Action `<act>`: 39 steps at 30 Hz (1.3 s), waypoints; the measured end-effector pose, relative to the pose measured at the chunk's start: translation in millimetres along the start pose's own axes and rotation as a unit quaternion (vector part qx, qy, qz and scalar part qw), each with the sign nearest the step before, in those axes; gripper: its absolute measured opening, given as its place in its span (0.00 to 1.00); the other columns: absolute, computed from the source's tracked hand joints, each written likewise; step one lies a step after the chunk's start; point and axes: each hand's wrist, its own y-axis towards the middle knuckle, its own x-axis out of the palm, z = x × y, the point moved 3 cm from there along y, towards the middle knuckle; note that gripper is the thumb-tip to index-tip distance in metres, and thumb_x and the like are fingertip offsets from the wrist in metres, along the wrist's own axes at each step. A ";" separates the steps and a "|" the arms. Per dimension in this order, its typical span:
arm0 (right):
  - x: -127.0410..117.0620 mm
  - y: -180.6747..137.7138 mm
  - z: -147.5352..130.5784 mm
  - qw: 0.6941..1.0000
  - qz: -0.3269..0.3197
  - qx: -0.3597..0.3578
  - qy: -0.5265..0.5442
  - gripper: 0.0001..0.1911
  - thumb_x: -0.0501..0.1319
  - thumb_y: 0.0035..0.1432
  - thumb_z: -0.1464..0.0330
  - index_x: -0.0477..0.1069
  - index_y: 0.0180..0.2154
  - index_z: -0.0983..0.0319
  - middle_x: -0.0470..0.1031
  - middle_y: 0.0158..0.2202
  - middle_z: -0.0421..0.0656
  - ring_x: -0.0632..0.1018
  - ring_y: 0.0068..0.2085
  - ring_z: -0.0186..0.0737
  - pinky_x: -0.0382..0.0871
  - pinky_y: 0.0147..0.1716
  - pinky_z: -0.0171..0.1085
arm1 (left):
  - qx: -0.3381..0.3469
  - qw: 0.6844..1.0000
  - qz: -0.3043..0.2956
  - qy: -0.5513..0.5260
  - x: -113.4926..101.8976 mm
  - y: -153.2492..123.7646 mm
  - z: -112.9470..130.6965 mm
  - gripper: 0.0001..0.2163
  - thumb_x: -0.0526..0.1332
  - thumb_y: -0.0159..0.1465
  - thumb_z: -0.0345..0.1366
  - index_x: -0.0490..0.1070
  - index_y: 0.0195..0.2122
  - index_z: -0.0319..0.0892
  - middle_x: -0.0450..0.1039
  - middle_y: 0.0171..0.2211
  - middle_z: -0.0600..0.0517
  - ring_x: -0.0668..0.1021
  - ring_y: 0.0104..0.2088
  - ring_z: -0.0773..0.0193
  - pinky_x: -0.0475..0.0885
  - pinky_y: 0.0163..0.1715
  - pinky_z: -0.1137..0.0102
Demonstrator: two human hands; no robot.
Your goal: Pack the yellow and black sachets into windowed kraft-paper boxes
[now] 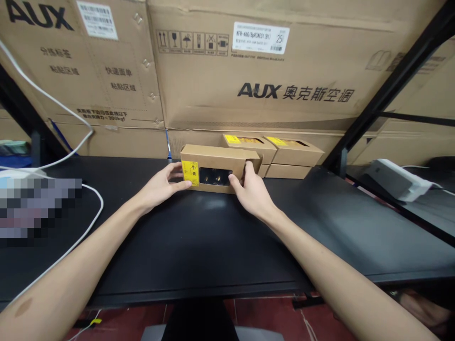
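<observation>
- Your left forearm (pixel 88 255) and right forearm (pixel 337 274) come in from the bottom corners, nearest the lens, and converge over the black table (pixel 199 246).
- Kraft box (pixel 216 161): sits flat on the table, toward its far side, long side facing you. It has a yellow label (pixel 190 173) at the left of the front face and a dark cut-out window (pixel 214 176) beside it.
- Left hand (pixel 161 185): fingers close together and laid against the box's left end, tips reaching the label.
- Right hand (pixel 250 192): thumb along the front face beside the window, the other fingers curled over the right end.
- Step in hand, as I read it: the box is braced between both hands and not lifted off the table.
- Any shift from here calls for even pressure from both ends. The card looks thin, so keep your thumb off the window.
- Just behind and to the right: more kraft boxes (pixel 295 150) of the same kind, stacked against the big AUX cartons (pixel 284 90). Mind that gap.
- White cable (pixel 88 203) loops across the table at left, well apart from the box.
- White device (pixel 398 182) lies on the neighbouring surface at right.
</observation>
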 end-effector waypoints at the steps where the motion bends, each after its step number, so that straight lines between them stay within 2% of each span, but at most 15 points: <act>1: 0.1 0.1 -0.1 1.000 0.004 -0.007 -0.003 0.15 0.53 0.67 0.59 0.62 0.50 0.61 0.79 0.46 0.56 0.82 0.46 0.58 0.75 0.46 0.55 | 0.000 1.000 -0.001 -0.002 0.1 -0.1 -0.2 0.36 0.74 0.54 0.43 0.67 0.64 0.43 0.73 0.65 0.39 0.76 0.65 0.46 0.69 0.66 0.47; 4: -0.3 0.9 -1.4 0.999 0.014 -0.030 -0.007 0.12 0.50 0.69 0.61 0.62 0.48 0.61 0.77 0.53 0.61 0.80 0.55 0.61 0.73 0.54 0.59 | 0.004 1.000 0.001 -0.005 -0.2 -0.1 -1.4 0.38 0.74 0.53 0.43 0.67 0.65 0.43 0.71 0.66 0.39 0.78 0.60 0.48 0.70 0.65 0.48; 10: -1.7 2.1 -1.1 0.999 0.012 -0.030 0.023 0.12 0.51 0.69 0.61 0.62 0.49 0.62 0.76 0.56 0.61 0.78 0.60 0.61 0.71 0.61 0.61 | 0.008 1.000 0.016 -0.010 -3.9 2.6 -6.2 0.41 0.75 0.51 0.46 0.66 0.65 0.39 0.73 0.60 0.38 0.79 0.51 0.53 0.72 0.61 0.49; 16: -0.2 1.1 2.3 0.996 -0.022 -0.005 0.085 0.18 0.53 0.69 0.59 0.61 0.56 0.61 0.78 0.57 0.57 0.77 0.64 0.61 0.72 0.62 0.61 | 0.003 0.999 0.003 -0.038 -3.3 4.3 -4.6 0.33 0.75 0.52 0.43 0.71 0.58 0.41 0.76 0.59 0.40 0.78 0.59 0.49 0.69 0.65 0.48; 21: 2.2 1.8 4.5 0.994 -0.037 -0.002 0.107 0.23 0.53 0.69 0.58 0.60 0.60 0.62 0.77 0.60 0.58 0.71 0.70 0.61 0.70 0.65 0.61 | 0.003 0.999 0.003 -0.047 -3.9 4.6 -3.8 0.29 0.75 0.51 0.43 0.72 0.53 0.42 0.78 0.58 0.41 0.78 0.60 0.48 0.69 0.65 0.47; 27: 2.3 2.7 7.2 0.991 -0.040 0.001 0.125 0.29 0.54 0.68 0.58 0.58 0.65 0.63 0.75 0.63 0.57 0.69 0.72 0.59 0.67 0.68 0.60 | 0.001 1.000 -0.012 -0.012 -9.5 0.9 -0.9 0.27 0.78 0.47 0.44 0.73 0.46 0.43 0.80 0.49 0.45 0.80 0.48 0.53 0.73 0.59 0.49; 31: 2.3 3.7 10.0 0.989 -0.044 0.003 0.140 0.31 0.55 0.68 0.58 0.57 0.67 0.63 0.76 0.62 0.56 0.71 0.70 0.58 0.67 0.68 0.60 | -0.003 0.999 -0.030 0.017 -10.4 -1.3 1.4 0.27 0.78 0.46 0.45 0.72 0.44 0.44 0.79 0.41 0.49 0.80 0.43 0.54 0.74 0.54 0.51; 36: 2.6 5.1 12.4 0.990 -0.041 0.008 0.135 0.30 0.56 0.67 0.58 0.58 0.66 0.62 0.77 0.61 0.56 0.72 0.68 0.58 0.68 0.66 0.60 | -0.002 0.999 -0.034 0.042 -9.8 -1.2 0.9 0.28 0.78 0.45 0.47 0.70 0.44 0.46 0.79 0.42 0.49 0.80 0.41 0.54 0.74 0.50 0.53; 39: 2.1 5.1 11.4 0.990 -0.040 0.006 0.135 0.28 0.56 0.66 0.58 0.59 0.64 0.62 0.76 0.61 0.55 0.72 0.68 0.58 0.69 0.66 0.58 | 0.000 0.998 -0.032 0.055 -10.0 -1.1 -0.9 0.29 0.79 0.45 0.48 0.70 0.43 0.46 0.79 0.40 0.50 0.79 0.39 0.54 0.74 0.48 0.54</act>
